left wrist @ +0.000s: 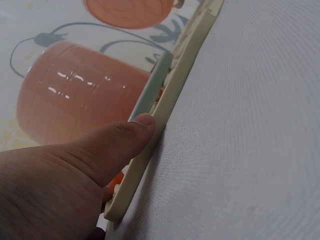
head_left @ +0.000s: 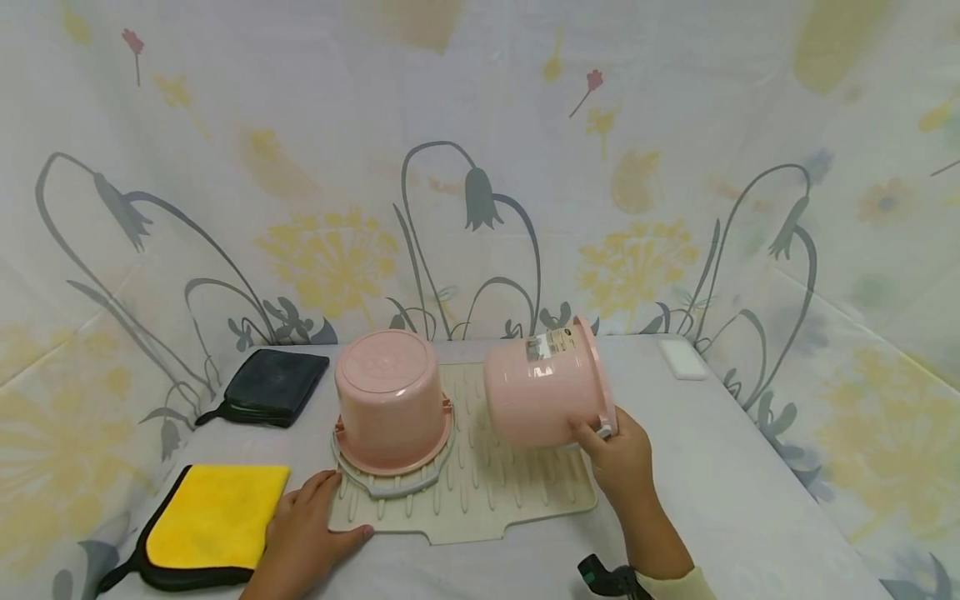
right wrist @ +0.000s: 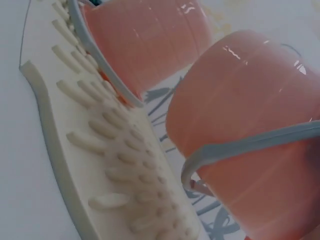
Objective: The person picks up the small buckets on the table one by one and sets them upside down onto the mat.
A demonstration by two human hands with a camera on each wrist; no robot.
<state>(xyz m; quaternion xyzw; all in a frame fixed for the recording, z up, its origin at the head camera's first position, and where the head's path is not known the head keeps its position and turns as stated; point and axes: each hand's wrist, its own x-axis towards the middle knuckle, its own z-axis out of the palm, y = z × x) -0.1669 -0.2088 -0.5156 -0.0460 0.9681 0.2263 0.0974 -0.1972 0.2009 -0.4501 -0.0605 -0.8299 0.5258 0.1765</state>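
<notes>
A pink plastic bucket (head_left: 543, 387) is held tilted on its side over the right part of a cream draining mat (head_left: 517, 500), its base toward the left. My right hand (head_left: 622, 458) grips it by the rim, thumb on the outer wall. Its grey handle (right wrist: 240, 145) shows across the bucket in the right wrist view. A second pink bucket (head_left: 390, 400) stands upside down on the mat's left part, its grey handle lying round the rim. My left hand (head_left: 303, 525) holds the mat's near left corner, thumb (left wrist: 130, 137) along the front edge.
A yellow cloth pad (head_left: 217, 517) with black edging and a loop lies left of my left hand. Farther back is a dark pad (head_left: 273, 386). A white block (head_left: 682, 358) lies at the back right. A flower-patterned curtain (head_left: 480, 167) hangs behind the table.
</notes>
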